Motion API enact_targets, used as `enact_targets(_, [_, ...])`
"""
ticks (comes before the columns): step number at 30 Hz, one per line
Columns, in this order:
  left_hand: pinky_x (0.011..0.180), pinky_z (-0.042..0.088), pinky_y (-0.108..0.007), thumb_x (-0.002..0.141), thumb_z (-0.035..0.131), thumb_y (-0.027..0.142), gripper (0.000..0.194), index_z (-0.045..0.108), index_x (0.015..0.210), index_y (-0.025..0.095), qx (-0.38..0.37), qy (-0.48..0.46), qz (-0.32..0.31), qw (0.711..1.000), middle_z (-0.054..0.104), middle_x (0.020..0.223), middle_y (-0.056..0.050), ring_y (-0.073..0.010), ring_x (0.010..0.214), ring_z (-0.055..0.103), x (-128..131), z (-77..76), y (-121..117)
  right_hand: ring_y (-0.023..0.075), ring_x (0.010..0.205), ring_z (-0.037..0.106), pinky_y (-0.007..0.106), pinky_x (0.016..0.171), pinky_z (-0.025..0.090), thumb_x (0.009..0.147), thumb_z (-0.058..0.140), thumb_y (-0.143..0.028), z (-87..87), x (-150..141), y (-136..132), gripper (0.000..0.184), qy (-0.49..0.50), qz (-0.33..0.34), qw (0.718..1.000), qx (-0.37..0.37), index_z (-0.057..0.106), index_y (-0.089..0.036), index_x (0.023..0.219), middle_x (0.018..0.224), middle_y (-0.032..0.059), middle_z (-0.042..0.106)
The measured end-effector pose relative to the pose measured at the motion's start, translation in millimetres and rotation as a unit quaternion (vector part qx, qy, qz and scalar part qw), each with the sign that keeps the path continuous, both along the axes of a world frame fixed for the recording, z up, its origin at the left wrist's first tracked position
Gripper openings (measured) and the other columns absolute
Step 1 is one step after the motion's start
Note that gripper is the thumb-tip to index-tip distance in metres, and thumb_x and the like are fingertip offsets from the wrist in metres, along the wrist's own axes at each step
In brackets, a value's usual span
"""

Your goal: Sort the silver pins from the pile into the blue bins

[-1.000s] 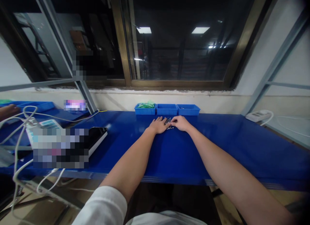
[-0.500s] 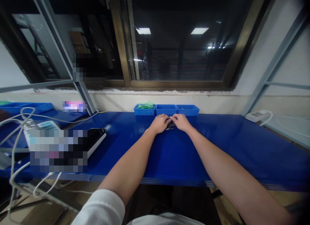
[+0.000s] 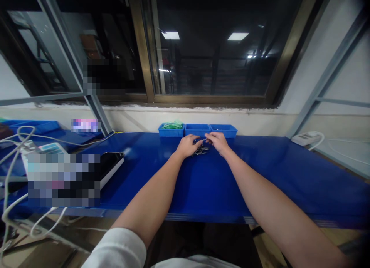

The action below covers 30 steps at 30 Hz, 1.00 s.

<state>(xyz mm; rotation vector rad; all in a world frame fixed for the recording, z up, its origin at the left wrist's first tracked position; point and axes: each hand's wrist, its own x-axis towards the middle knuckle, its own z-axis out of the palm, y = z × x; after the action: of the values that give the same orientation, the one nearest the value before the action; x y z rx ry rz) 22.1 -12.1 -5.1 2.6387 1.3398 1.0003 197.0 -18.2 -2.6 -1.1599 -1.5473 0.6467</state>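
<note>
Over the blue table, my right hand [image 3: 218, 142] is closed in a pinch on a thin, shiny metal piece [image 3: 204, 139], too small to name. My left hand [image 3: 188, 145] is beside it, fingers curled and thumb drawn in close to that piece's other end. What its fingertips grip, if anything, is hidden. Just below both hands lies a small pile of thin metal pieces [image 3: 200, 150], partly covered by my left hand.
Three blue bins stand against the wall: the left bin [image 3: 171, 132] holds green packets [image 3: 172, 125], beside a middle bin [image 3: 198, 130] and a right bin [image 3: 224, 131] with a small item. A dark-screened device [image 3: 111, 160] and white cables [image 3: 7, 183] are left; a power strip [image 3: 306, 138] is right.
My hands have moved slightly apart, the right one drawing off to the right with a thin metal piece. More of the pile on the table shows. The view has shifted a little.
</note>
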Motion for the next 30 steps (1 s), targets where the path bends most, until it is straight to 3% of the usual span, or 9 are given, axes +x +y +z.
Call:
enact_targets(3, [0.094,0.036,-0.030,0.085,0.035,0.050,0.050,0.053,0.118,0.018,-0.028,-0.022,0.076,0.997,0.055,0.115,-0.008,-0.0209,0.106,0.051,-5,-5.6,7,0.0155,0.063,0.056,0.027,0.064,0.042,0.068,0.054,-0.050,-1.7,11,8,0.037,0.000,-0.062,0.998,0.006,0.063,-0.015,0.063,0.064,0.0037,0.064])
enact_targets(6, [0.096,0.034,-0.031,0.083,0.037,0.051,0.053,0.048,0.122,0.017,-0.076,-0.005,0.119,0.990,0.051,0.122,-0.010,-0.0226,0.113,0.047,-10,-10.7,14,0.0172,0.073,0.058,0.027,0.069,0.043,0.068,0.056,-0.046,0.1,21,18,0.034,0.042,-0.090,0.995,0.023,0.066,-0.014,0.074,0.076,0.0051,0.067])
enact_targets(10, [0.099,0.030,-0.033,0.082,0.035,0.053,0.058,0.044,0.126,0.017,-0.114,0.030,0.115,0.986,0.045,0.131,-0.011,-0.0240,0.123,0.037,-10,-12.8,16,0.0197,0.085,0.058,0.029,0.069,0.045,0.068,0.057,-0.040,4.7,31,24,0.049,0.090,-0.082,0.993,-0.006,0.059,-0.014,0.109,0.104,0.0099,0.063])
enact_targets(13, [0.102,0.026,-0.033,0.080,0.032,0.061,0.066,0.040,0.129,0.017,-0.130,0.055,0.093,0.986,0.040,0.135,-0.010,-0.0240,0.126,0.033,-8,-11.3,11,0.0199,0.088,0.058,0.031,0.070,0.046,0.069,0.058,-0.037,2.1,35,26,0.059,0.059,-0.077,0.995,-0.020,0.049,-0.015,0.122,0.119,0.0128,0.055])
enact_targets(18, [0.105,0.018,-0.039,0.071,0.028,0.075,0.084,0.033,0.134,0.019,-0.161,0.121,0.059,0.978,0.025,0.143,-0.011,-0.0274,0.131,0.019,-4,-7.8,0,0.0178,0.084,0.059,0.032,0.080,0.044,0.068,0.061,-0.034,-8.8,25,20,0.048,-0.131,-0.096,0.987,0.015,0.058,-0.015,0.111,0.107,0.0107,0.062])
enact_targets(23, [0.105,0.013,-0.046,0.071,0.027,0.075,0.084,0.025,0.137,0.024,-0.179,0.170,0.048,0.968,0.018,0.145,-0.010,-0.0296,0.132,0.014,-1,-7.3,-5,0.0214,0.092,0.057,0.031,0.084,0.041,0.067,0.061,-0.033,-13.4,4,11,0.032,-0.324,-0.046,0.945,0.002,0.067,-0.016,0.094,0.097,0.0099,0.064])
enact_targets(30, [0.105,0.012,-0.047,0.076,0.025,0.069,0.076,0.023,0.138,0.024,-0.181,0.181,0.027,0.966,0.020,0.144,-0.008,-0.0273,0.133,0.013,0,-7.6,-3,0.0170,0.078,0.061,0.025,0.074,0.043,0.073,0.057,-0.028,-14.8,-1,9,0.017,-0.323,-0.025,0.946,-0.014,0.069,-0.019,0.081,0.082,0.0060,0.068])
